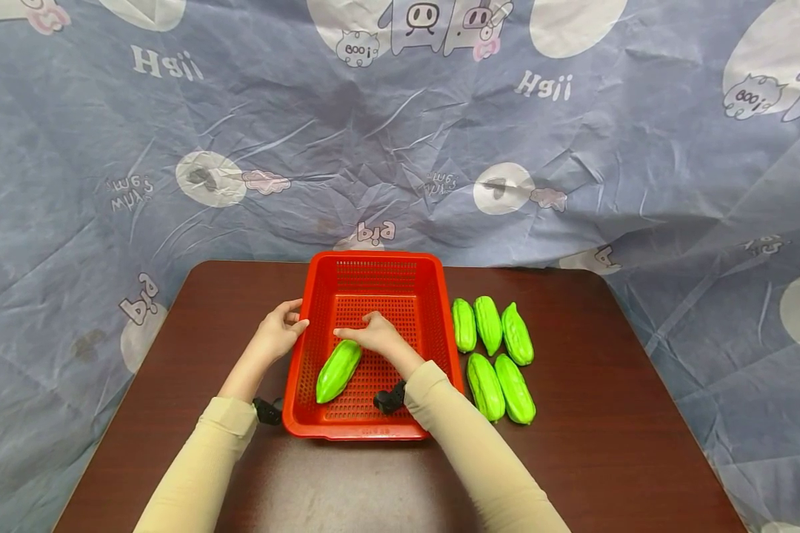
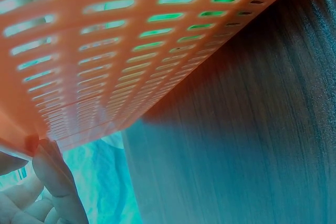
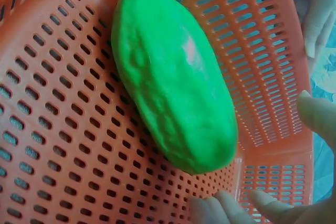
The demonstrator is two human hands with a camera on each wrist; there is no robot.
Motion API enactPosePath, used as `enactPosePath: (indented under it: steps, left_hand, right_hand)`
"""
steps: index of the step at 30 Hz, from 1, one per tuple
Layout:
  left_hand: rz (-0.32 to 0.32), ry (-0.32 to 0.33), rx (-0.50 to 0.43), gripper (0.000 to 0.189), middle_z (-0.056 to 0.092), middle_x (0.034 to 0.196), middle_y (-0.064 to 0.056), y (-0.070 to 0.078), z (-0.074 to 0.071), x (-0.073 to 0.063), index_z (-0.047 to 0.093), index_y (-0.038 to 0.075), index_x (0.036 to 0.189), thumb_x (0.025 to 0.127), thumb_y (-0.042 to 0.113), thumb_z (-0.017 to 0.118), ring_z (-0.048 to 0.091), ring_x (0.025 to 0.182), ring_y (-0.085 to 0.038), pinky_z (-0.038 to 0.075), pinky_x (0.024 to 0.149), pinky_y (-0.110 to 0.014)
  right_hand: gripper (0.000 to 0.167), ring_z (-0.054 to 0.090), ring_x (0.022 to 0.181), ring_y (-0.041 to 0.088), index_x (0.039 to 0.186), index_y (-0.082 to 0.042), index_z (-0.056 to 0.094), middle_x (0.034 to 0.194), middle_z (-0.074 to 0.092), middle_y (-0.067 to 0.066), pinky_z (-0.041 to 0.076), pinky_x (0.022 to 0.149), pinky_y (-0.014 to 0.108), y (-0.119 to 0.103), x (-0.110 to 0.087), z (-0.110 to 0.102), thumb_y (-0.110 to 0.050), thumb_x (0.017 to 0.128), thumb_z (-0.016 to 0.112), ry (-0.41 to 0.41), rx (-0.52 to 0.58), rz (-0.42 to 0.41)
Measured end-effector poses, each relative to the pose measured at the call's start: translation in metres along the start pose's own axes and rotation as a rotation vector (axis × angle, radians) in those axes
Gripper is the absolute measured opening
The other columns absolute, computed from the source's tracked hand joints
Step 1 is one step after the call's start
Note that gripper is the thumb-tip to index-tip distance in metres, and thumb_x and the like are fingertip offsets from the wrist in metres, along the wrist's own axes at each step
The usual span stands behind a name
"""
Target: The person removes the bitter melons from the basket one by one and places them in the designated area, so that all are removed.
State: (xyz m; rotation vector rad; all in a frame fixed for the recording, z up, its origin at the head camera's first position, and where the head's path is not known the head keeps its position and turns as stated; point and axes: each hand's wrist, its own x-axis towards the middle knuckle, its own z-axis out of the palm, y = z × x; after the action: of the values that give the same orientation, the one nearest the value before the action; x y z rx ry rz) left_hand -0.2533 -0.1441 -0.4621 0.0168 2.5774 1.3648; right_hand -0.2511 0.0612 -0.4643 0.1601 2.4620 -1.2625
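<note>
A red plastic basket (image 1: 353, 431) with slotted walls stands on the table, and one green bitter melon (image 1: 338, 371) lies inside it toward the left wall. My left hand (image 1: 276, 333) pinches the basket's left rim; in the left wrist view, its fingers (image 2: 55, 177) meet the rim beside the slotted wall. Over the basket's inside is my right hand (image 1: 381, 337), thumb and fingers spread apart, just beyond the melon's far end. In the right wrist view, the melon (image 3: 173, 77) lies on the slotted floor, with the right fingers (image 3: 223, 208) apart from it.
Several more green bitter melons (image 1: 485, 389) lie in two rows on the brown table (image 1: 600, 414), right of the basket. Black wrist cameras (image 1: 390, 400) sit below both hands. A printed grey-blue cloth (image 1: 387, 148) hangs behind the table.
</note>
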Motion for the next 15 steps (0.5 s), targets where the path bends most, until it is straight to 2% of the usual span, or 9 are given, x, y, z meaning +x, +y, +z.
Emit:
enactPosePath:
  steps: [5, 10, 15]
  left_hand:
    - [0.004, 0.004, -0.002, 0.054, 0.059, 0.123, -0.027, 0.001, 0.001, 0.0, 0.034, -0.002, 0.15, 0.101, 0.011, 0.054, 0.062, 0.111, -0.039, 0.056, 0.089, -0.045]
    - [0.002, 0.009, -0.006, 0.054, 0.059, 0.122, -0.027, 0.001, 0.001, 0.0, 0.034, -0.002, 0.15, 0.101, 0.01, 0.054, 0.062, 0.111, -0.039, 0.056, 0.088, -0.045]
    - [-0.006, 0.013, 0.001, 0.054, 0.057, 0.126, -0.027, 0.001, 0.001, 0.0, 0.034, 0.0, 0.151, 0.102, 0.012, 0.054, 0.06, 0.115, -0.039, 0.055, 0.089, -0.045]
  right_hand:
    - [0.074, 0.059, 0.108, 0.033, 0.128, 0.006, 0.048, 0.127, 0.057, 0.023, 0.052, 0.095, 0.047, -0.001, -0.004, 0.006, -0.046, 0.083, 0.075, -0.018, 0.059, 0.059]
    - [0.063, 0.062, 0.105, 0.035, 0.114, 0.002, 0.049, 0.107, 0.055, 0.015, 0.055, 0.091, 0.05, -0.003, -0.005, 0.011, -0.044, 0.082, 0.077, -0.039, 0.128, 0.15]
    - [0.066, 0.063, 0.103, 0.036, 0.118, 0.002, 0.048, 0.101, 0.054, 0.013, 0.057, 0.086, 0.051, -0.006, -0.006, 0.015, -0.045, 0.082, 0.077, -0.037, 0.159, 0.227]
